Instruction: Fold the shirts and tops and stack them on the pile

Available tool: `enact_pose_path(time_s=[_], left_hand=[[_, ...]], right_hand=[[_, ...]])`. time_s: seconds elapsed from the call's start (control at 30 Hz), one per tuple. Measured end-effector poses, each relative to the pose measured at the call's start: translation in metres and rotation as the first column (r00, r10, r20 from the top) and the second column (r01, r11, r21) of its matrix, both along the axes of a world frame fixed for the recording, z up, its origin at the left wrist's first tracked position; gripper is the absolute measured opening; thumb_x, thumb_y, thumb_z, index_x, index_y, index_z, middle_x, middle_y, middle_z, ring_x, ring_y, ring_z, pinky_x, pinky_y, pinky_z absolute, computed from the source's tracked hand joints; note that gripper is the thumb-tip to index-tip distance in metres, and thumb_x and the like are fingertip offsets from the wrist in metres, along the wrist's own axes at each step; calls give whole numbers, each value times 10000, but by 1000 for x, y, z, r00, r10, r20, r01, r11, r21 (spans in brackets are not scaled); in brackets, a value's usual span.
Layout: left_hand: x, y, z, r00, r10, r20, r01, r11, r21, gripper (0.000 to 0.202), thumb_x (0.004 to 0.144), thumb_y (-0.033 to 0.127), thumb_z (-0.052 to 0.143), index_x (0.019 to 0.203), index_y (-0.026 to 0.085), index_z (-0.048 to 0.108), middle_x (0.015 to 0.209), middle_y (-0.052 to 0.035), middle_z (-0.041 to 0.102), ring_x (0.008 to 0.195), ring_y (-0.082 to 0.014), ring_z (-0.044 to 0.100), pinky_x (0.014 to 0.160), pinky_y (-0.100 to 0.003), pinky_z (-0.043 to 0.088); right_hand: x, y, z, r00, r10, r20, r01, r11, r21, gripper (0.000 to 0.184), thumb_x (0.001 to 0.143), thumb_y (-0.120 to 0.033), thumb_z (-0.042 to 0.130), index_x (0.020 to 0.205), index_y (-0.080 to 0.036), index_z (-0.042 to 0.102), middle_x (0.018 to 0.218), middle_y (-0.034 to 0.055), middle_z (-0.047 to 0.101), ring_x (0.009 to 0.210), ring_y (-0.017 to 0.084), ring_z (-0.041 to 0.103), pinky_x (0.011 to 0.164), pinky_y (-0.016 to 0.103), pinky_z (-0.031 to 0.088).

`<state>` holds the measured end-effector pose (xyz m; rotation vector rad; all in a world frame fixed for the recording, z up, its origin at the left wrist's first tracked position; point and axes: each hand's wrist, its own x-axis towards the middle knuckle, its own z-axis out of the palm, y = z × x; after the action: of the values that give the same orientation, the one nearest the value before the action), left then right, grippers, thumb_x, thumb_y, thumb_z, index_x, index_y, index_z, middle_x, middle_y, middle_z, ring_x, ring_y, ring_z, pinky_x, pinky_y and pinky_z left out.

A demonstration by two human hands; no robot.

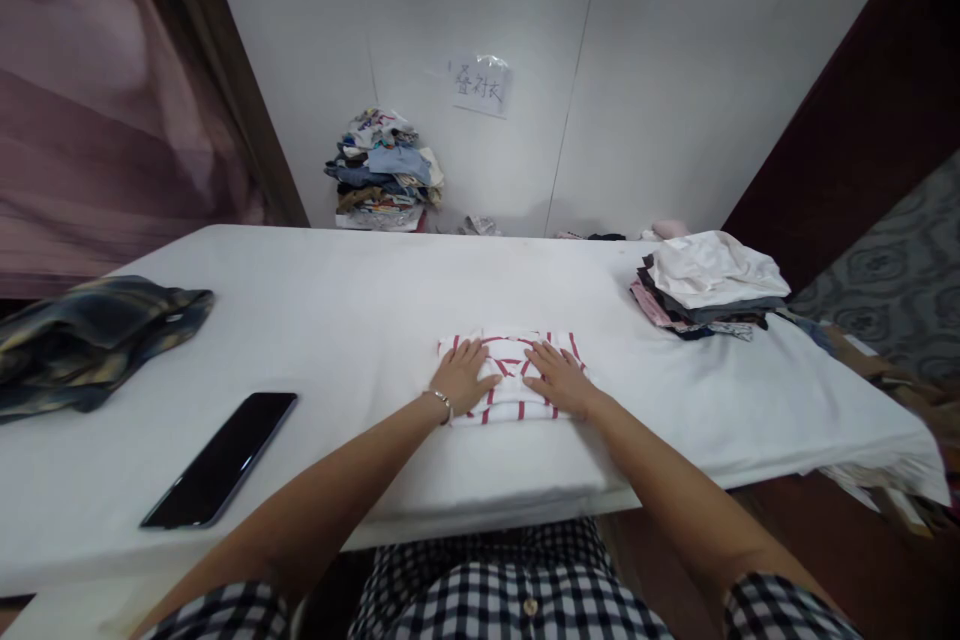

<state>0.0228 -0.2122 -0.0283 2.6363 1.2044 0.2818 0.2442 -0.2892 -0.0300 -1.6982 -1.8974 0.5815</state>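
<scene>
A folded white shirt with red stripes (pixel 513 382) lies near the front edge of the white-covered table (pixel 360 320). My left hand (pixel 460 378) rests flat on its left half, fingers spread, with a bracelet at the wrist. On the right half lies my right hand (pixel 559 378), also flat with its fingers apart. Both palms press on the cloth without gripping it. The shirt's collar area shows between the two hands.
A black phone (pixel 221 460) lies at the front left, with a crumpled plaid shirt (pixel 97 340) beyond it. A stack of folded clothes (pixel 709 280) stands at the right. Behind the table rises a clothes pile (pixel 386 170) below a handwritten sign (pixel 480 86).
</scene>
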Motion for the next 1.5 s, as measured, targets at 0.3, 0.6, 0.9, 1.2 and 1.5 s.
enact_pose_path(time_s=[0.3,0.6,0.9,1.2,1.5], left_hand=[[-4,4,-22,999,7,-34,-9,999,-41,714,887,619,300,1449,181,342,1548,-96,233,1431,-274,153,1151,-461,133],[-1,2,-26,997,52,-63,-56,997,-56,718,886,633,263,1466,210,299,1555,-67,206,1440,-268,116,1135,-563,17],[-9,16,16,996,70,55,-48,945,-323,604,879,565,369,1386,242,427,1490,-74,374,1384,-243,301,1119,-455,224],[-22,-35,20,929,-364,65,352,924,151,354,819,180,561,1170,218,596,1228,-81,631,1171,-251,536,1007,-480,363],[-12,-44,10,898,-427,105,358,849,387,299,899,200,434,1101,195,653,1085,-75,706,957,-226,665,833,-407,535]], right_hand=[[6,-1,-4,997,-37,-70,37,999,-15,549,806,-500,588,1300,-265,548,1481,62,377,1419,258,219,1145,501,52],[-50,-107,3,287,-516,-807,-24,838,-545,385,806,-497,607,1009,-170,624,978,110,707,884,256,677,795,425,524],[-84,-77,-3,-320,-514,-796,-115,855,-507,279,900,-428,531,908,-154,582,1064,120,659,1048,204,637,924,349,505],[-90,-46,-3,-192,-509,-839,-24,857,-514,239,871,-365,594,922,-133,622,798,65,667,802,184,669,807,364,547],[-92,-27,-8,-191,-368,-910,113,912,-393,231,654,-308,744,782,-146,642,788,45,687,713,170,632,651,314,536]])
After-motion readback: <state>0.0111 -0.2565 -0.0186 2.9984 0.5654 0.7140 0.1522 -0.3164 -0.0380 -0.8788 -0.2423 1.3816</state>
